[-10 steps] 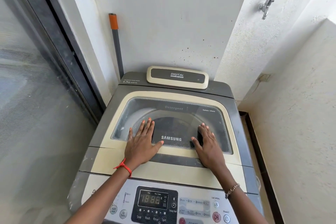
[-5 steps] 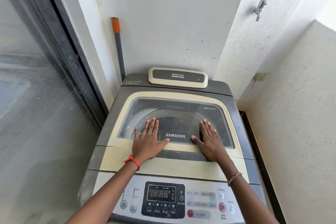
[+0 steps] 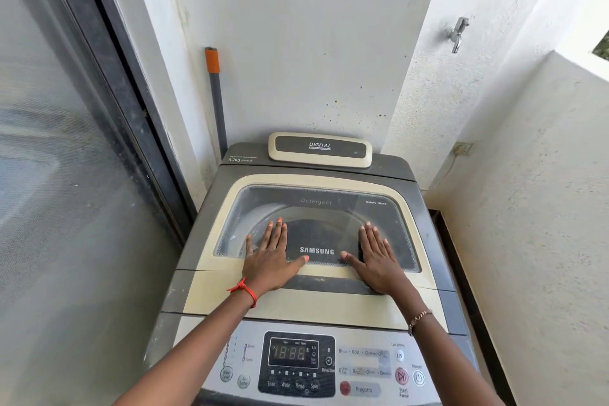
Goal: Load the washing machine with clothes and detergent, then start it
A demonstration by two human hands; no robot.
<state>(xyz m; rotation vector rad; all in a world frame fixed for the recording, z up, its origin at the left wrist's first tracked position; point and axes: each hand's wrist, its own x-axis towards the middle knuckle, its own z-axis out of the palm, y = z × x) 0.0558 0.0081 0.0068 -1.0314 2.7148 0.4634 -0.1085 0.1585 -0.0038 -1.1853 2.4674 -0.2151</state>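
A: Head view first. What stands around the washing machine [image 3: 316, 273]?

B: It fills the lower centre of the frame. A grey pole with an orange tip [image 3: 216, 95] leans in the corner at upper left of it, a dark-framed glass door [image 3: 66, 175] runs down the left side, and a metal tap [image 3: 457, 33] sticks from the wall at upper right. A wall socket [image 3: 463, 148] sits at centre right.

A: Any writing?

B: "SAMSUNG", "Detergent" and "Safety Glass" on the lid [image 3: 316, 280]; "DIGITAL" and "6.2kg" at the back. The control panel [image 3: 313, 366] at the bottom reads "18:88", with "Soak", "Wash", "Rinse", "Spin", "Program", "Start Pause".

A: The hands?

B: The left hand [image 3: 268, 260] and right hand [image 3: 375, 260] lie flat, fingers spread, on the closed lid, gripping nothing.

A: Inside the drum?

B: Something dark shows through the glass; I cannot tell what.
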